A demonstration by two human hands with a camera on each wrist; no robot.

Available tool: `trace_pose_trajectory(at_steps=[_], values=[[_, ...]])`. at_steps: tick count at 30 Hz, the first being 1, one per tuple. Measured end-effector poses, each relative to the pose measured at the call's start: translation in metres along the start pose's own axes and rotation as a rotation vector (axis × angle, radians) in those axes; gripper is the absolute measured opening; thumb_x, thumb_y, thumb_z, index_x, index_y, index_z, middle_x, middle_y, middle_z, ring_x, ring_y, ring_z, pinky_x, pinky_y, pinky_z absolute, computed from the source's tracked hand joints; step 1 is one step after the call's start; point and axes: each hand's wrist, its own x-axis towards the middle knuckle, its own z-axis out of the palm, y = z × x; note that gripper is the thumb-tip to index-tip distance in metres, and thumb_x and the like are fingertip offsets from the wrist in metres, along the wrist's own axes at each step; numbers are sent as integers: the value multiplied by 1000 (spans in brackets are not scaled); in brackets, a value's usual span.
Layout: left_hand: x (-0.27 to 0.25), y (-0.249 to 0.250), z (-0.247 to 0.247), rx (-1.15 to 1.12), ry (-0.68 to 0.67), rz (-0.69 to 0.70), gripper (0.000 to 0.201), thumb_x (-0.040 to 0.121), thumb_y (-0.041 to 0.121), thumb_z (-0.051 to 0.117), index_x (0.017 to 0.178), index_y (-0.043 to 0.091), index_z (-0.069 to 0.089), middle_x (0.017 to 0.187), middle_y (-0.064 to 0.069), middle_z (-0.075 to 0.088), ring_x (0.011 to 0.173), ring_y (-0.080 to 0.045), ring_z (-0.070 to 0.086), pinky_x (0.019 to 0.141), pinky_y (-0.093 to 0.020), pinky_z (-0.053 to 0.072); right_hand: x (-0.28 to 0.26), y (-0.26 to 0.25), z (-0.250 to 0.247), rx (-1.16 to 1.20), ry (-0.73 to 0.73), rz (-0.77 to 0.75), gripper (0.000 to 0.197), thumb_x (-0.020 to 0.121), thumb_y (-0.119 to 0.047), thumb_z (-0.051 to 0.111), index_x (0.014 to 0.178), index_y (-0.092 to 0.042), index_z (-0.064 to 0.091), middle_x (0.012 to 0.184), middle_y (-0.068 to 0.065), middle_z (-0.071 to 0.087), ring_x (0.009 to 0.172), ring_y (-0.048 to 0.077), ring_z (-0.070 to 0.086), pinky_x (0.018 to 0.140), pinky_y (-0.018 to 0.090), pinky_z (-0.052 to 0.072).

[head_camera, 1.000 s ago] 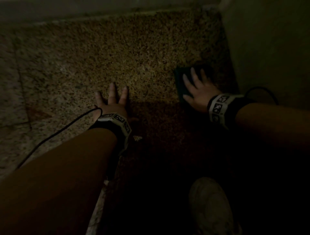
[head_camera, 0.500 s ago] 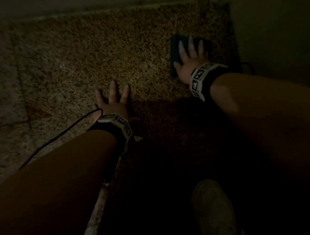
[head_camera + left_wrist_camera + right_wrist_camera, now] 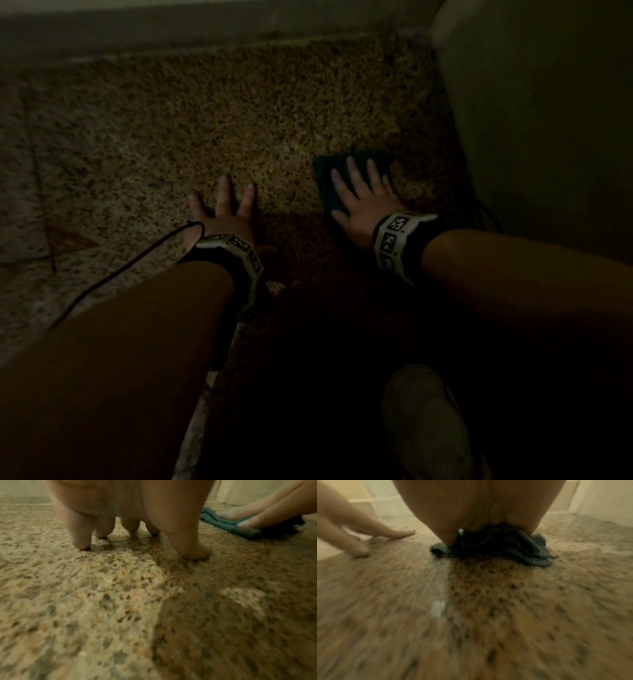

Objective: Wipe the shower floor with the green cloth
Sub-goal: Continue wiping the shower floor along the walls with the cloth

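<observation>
The folded green cloth (image 3: 328, 181) lies flat on the speckled stone shower floor (image 3: 205, 120), close to the right wall. My right hand (image 3: 363, 195) presses down on it with straight, spread fingers, and in the right wrist view the cloth (image 3: 537, 547) bunches under my palm. My left hand (image 3: 222, 209) rests flat on the bare floor to the left of the cloth, fingers spread. In the left wrist view its fingertips (image 3: 82, 543) touch the stone, and the cloth (image 3: 228, 526) shows at the upper right under the right hand's fingers.
A pale wall (image 3: 548, 120) rises at the right, and a low kerb or wall base (image 3: 171, 31) runs along the far side. A black cable (image 3: 113, 274) trails from my left wrist. My light shoe (image 3: 424, 421) stands at the lower right in shadow.
My right hand has slid the cloth back toward me from the far corner, returning near where it was a second ago. The left hand has stayed planted.
</observation>
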Motion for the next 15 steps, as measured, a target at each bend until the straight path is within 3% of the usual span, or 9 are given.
trace_pose_trajectory(at_steps=[5, 9, 12, 15], values=[[-4, 2, -4, 1, -20, -25, 104, 91, 37, 62, 139, 45, -29, 149, 8, -36, 141, -41, -15, 92, -53, 43, 15, -4, -11, 4, 33, 27, 63, 100, -48, 20, 149, -30, -17, 155, 0, -27, 143, 30, -22, 116, 43, -9], [-8, 4, -6, -16, -69, -10, 107, 80, 63, 58, 138, 44, -31, 149, 7, -37, 141, -41, -18, 103, -57, 31, 51, -15, -38, 51, 122, 14, 63, 100, -50, 20, 150, -30, -13, 157, 1, -22, 144, 32, -17, 116, 45, -5], [-6, 4, -6, -10, -53, -11, 107, 84, 54, 62, 139, 45, -29, 149, 7, -38, 141, -41, -17, 108, -57, 23, 67, -23, -48, 75, 168, 23, 63, 100, -51, 21, 151, -28, -10, 158, 2, -18, 144, 33, -14, 115, 47, -3], [-10, 4, -8, -31, -64, -3, 107, 81, 62, 59, 139, 44, -29, 149, 6, -37, 141, -41, -17, 109, -56, 22, 61, -25, -46, 28, 161, 28, 63, 100, -49, 19, 150, -26, -12, 157, 3, -20, 144, 33, -15, 116, 47, -4]])
